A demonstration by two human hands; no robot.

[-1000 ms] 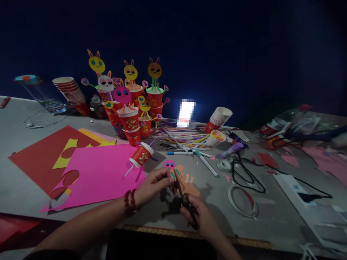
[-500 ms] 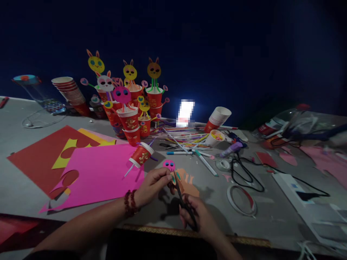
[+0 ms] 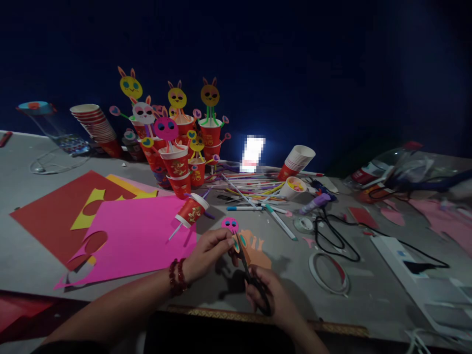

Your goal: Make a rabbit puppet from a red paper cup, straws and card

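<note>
My left hand [image 3: 216,248], with a dark red bead bracelet at the wrist, pinches a small orange paper cutout [image 3: 237,242] bearing a teal patch. My right hand [image 3: 266,290] grips black-handled scissors [image 3: 243,263] by the loops, and their blades point away from me at the cutout's edge. Just beyond the fingertips lies a round pink paper face [image 3: 230,224] with blue eyes. Orange paper [image 3: 260,258] with cut edges lies on the table behind the scissors. My left fingers hide part of the cutout.
Pink [image 3: 143,236] and red paper sheets [image 3: 51,216] cover the left. Red cups with paper rabbit faces [image 3: 175,162] stand behind, one cup [image 3: 192,210] tipped over. Markers [image 3: 280,221], a tape roll [image 3: 328,273], a black cord [image 3: 350,258] and a power strip [image 3: 401,275] lie rightward.
The scissors' handles and my right hand have shifted very slightly. My left hand stays in place with the cutout between its fingers.
</note>
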